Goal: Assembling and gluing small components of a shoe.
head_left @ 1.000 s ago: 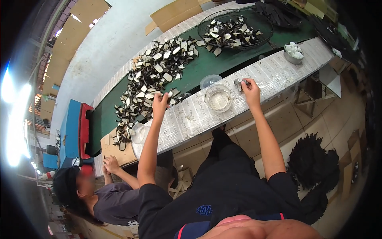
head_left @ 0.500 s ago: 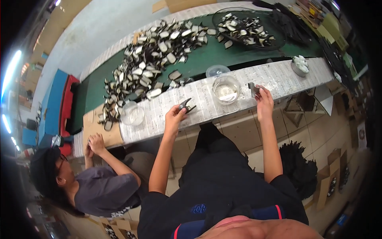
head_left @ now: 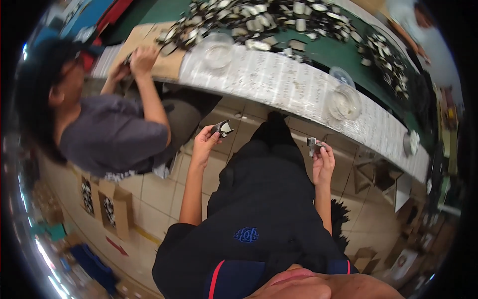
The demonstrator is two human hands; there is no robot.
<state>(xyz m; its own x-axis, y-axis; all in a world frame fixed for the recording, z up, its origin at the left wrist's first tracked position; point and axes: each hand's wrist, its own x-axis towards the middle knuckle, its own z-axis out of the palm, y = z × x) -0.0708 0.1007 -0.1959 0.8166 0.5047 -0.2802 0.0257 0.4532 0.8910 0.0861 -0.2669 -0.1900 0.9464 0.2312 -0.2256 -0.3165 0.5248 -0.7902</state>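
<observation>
My left hand [head_left: 203, 144] is closed on a small black part [head_left: 222, 129] with a pale flat face and pointed ends, its fingers gripping the lower left end. To the right, my right hand [head_left: 324, 160] pinches a small grey, blocky piece [head_left: 313, 146] that looks metallic; its exact kind is too small to make out. Both hands are held apart in front of my body, short of the table's near edge. A large heap of black parts with pale faces [head_left: 259, 22] lies on the green surface beyond.
The paper-covered table edge [head_left: 279, 74] carries two clear round tubs [head_left: 217, 56] and a small container with white stuff [head_left: 411, 143]. On my left a co-worker [head_left: 112, 124] handles something over a cardboard sheet [head_left: 157, 47]. Open boxes of parts [head_left: 115, 209] stand on the floor.
The view has swung left. Both hands have drawn back from over the table towards my body, still holding their pieces. The black part is turned, showing its pale face.
</observation>
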